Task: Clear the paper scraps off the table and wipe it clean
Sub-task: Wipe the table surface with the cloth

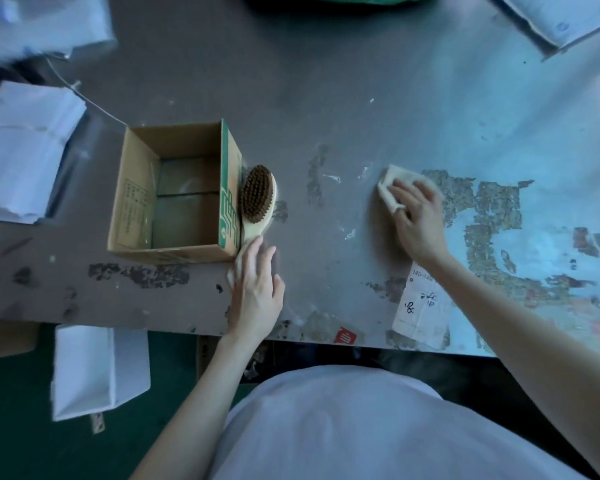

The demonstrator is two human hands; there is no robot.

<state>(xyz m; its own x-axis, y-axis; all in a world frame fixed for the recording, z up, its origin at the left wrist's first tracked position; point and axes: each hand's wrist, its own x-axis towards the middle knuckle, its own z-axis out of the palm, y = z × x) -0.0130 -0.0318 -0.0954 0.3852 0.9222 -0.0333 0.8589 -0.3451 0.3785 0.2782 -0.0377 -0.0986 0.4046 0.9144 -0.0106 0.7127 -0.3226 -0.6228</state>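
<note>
My right hand (417,220) presses a folded pale cloth (390,183) flat on the worn grey table (326,98), right of centre. My left hand (255,285) lies near the front edge with fingers spread, its fingertips at the handle end of a wooden brush (257,199). The brush lies bristles up against the right wall of an open cardboard box (174,192). Small white paper flecks (350,234) dot the table between my hands.
A written paper label (421,306) and a red sticker (345,337) are stuck near the front edge. White paper stacks (25,147) lie at the left, more (555,15) at the far right. A white box (94,368) stands below the table edge.
</note>
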